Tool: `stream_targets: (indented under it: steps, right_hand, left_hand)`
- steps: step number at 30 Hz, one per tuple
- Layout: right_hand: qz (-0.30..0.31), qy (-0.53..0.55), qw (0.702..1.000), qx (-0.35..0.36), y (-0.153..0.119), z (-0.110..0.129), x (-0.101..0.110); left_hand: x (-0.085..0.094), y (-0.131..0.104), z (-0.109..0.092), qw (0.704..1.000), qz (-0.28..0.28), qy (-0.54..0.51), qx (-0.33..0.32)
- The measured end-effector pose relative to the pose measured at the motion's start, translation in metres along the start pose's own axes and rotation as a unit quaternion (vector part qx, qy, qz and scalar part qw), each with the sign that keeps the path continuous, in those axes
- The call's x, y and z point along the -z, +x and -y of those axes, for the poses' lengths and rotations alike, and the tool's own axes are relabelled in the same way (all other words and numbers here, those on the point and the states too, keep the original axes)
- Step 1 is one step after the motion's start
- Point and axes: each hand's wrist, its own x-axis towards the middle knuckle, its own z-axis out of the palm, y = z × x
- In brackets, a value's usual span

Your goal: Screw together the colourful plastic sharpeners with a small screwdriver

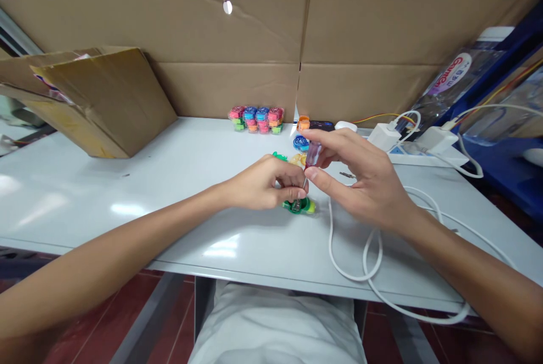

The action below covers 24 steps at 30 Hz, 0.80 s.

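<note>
My right hand (pixel 360 174) grips a screwdriver by its clear purple-red handle (pixel 313 154), with the metal shaft pointing down. Curled in from the left, my left hand (pixel 275 182) has its thumb and forefinger closed at the lower shaft. Beneath them lies a small green plastic piece with a yellow-green end (pixel 300 206), partly hidden by the left fingers. Just behind the hands are a yellowish part (pixel 298 159), a green part (pixel 280 156) and a blue round piece (pixel 301 143).
Several stacked pink, blue, orange and green pieces (pixel 257 120) stand near the cardboard wall. An open cardboard box (pixel 123 107) sits at left. On the right are a power strip (pixel 445 155) with white chargers, a looped white cable (pixel 335 256) and a clear plastic bottle (pixel 462 78).
</note>
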Motion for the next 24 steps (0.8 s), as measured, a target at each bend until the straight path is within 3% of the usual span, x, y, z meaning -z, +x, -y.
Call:
stream_targets:
  steps: [16,24]
  right_hand:
    - [0.007,0.053,0.998,-0.027,-0.0054,-0.0034,-0.0044]
    - [0.053,0.1,0.992,-0.054,-0.0075,-0.0051,-0.0041]
  left_hand:
    - [-0.0012,0.0008,0.0035,0.999,0.026,-0.028,0.008]
    - [-0.0005,-0.0008,0.0011,0.998,0.039,-0.041,0.028]
